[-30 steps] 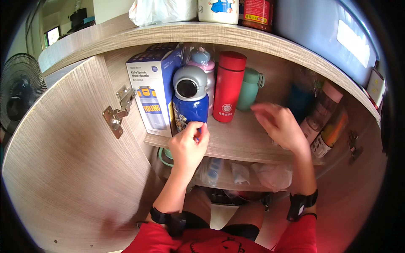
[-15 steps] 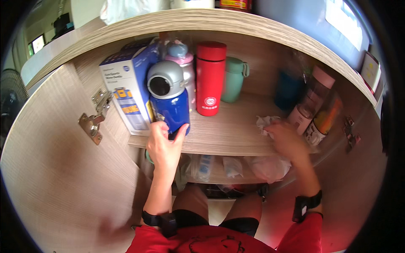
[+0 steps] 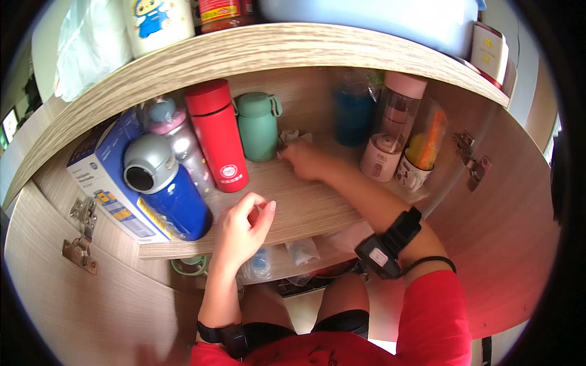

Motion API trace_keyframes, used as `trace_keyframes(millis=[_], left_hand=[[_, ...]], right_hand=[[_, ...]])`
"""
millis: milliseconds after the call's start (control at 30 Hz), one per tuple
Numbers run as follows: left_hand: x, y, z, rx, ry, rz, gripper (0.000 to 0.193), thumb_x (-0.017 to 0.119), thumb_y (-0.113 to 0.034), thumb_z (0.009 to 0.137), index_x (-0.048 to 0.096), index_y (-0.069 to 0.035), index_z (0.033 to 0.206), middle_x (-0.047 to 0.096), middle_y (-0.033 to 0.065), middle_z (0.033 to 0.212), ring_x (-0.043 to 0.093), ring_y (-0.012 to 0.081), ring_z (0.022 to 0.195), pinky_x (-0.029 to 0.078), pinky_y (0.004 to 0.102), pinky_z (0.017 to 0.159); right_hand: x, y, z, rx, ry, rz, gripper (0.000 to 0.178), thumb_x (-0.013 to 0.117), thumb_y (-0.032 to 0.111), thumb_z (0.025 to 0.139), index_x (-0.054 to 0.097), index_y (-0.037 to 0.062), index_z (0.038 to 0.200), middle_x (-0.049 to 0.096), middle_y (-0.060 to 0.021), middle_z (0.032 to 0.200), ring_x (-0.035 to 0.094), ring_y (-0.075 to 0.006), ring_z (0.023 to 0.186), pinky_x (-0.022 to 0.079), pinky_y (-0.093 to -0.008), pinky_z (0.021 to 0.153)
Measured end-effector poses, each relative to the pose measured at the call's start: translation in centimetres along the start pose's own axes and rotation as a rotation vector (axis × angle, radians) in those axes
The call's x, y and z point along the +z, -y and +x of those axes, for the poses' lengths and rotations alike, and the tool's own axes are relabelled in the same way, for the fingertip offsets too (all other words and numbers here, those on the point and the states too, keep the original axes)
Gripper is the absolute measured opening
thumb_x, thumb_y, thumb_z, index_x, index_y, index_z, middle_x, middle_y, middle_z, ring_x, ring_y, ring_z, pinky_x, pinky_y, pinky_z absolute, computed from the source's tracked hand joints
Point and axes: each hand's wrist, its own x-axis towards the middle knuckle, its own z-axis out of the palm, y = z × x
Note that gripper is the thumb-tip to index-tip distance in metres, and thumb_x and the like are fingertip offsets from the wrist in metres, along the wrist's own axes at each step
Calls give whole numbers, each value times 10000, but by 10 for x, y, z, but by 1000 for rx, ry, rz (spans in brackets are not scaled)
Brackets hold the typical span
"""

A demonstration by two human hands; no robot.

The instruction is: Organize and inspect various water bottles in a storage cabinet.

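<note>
My right hand (image 3: 304, 160) reaches deep onto the shelf with bent fingers on a crumpled white tissue (image 3: 296, 135), partly hidden behind them. Just left of it is a green lidded bottle (image 3: 259, 128) with a carry loop. A tall red flask (image 3: 218, 137) stands beside that bottle. My left hand (image 3: 243, 227) hovers by the shelf's front edge, loosely curled, with nothing seen in it. To its left stand a blue bottle with a grey lid (image 3: 177, 201), a pink-and-clear bottle (image 3: 180, 143) and a blue-and-white box (image 3: 116, 189).
On the right stand a blue container (image 3: 354, 119), a pink portable blender (image 3: 381, 160) and a patterned cup (image 3: 414, 174). Open cabinet doors with metal hinges (image 3: 79, 251) flank the shelf. Overhead runs a thick countertop edge (image 3: 305, 46); a lower shelf holds plastic packets (image 3: 302, 250).
My left hand has come off the blue bottle and moved right. My right hand has carried the tissue from the right side to beside the green bottle. The view has shifted right.
</note>
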Motion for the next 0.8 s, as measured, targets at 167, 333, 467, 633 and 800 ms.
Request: trace_keyframes(millis=[167, 333, 467, 633, 800], left_hand=[[8, 2, 6, 21, 68, -99, 187, 620, -175, 820, 548, -31, 726, 477, 54, 459, 420, 101, 401, 311, 275, 406], [-4, 11, -5, -63, 31, -4, 199, 615, -163, 821, 520, -25, 713, 464, 50, 472, 408, 98, 413, 311, 269, 415], [-2, 2, -3, -79, 55, 12, 197, 620, -177, 815, 536, -33, 710, 474, 61, 475, 413, 115, 411, 321, 285, 420], [22, -34, 26, 7, 149, -3, 229, 626, -231, 811, 533, -22, 829, 557, 113, 622, 522, 195, 513, 400, 329, 483], [76, -90, 73, 370, 2, 201, 406, 655, -286, 795, 506, -18, 1062, 599, 186, 893, 571, 247, 662, 474, 355, 640]], right_hand=[[37, -81, -4, 43, -218, -123, 365, 568, 56, 701, 568, -26, 1057, 582, -234, 965, 576, -354, 917, 474, -426, 791], [21, 17, -53, 27, -183, -54, 327, 513, 21, 727, 552, -35, 1047, 533, -233, 1083, 507, -383, 1031, 420, -423, 888], [-7, 43, -130, 9, -54, 57, 277, 468, -1, 727, 565, -40, 984, 544, -236, 1054, 545, -385, 949, 453, -437, 826], [6, 41, -115, 103, -182, 122, 220, 483, 46, 726, 601, -16, 901, 595, -202, 938, 569, -325, 923, 474, -402, 791], [-3, 54, -162, 161, -344, 264, 244, 505, 44, 714, 642, 13, 914, 617, -157, 973, 565, -290, 963, 455, -392, 829]])
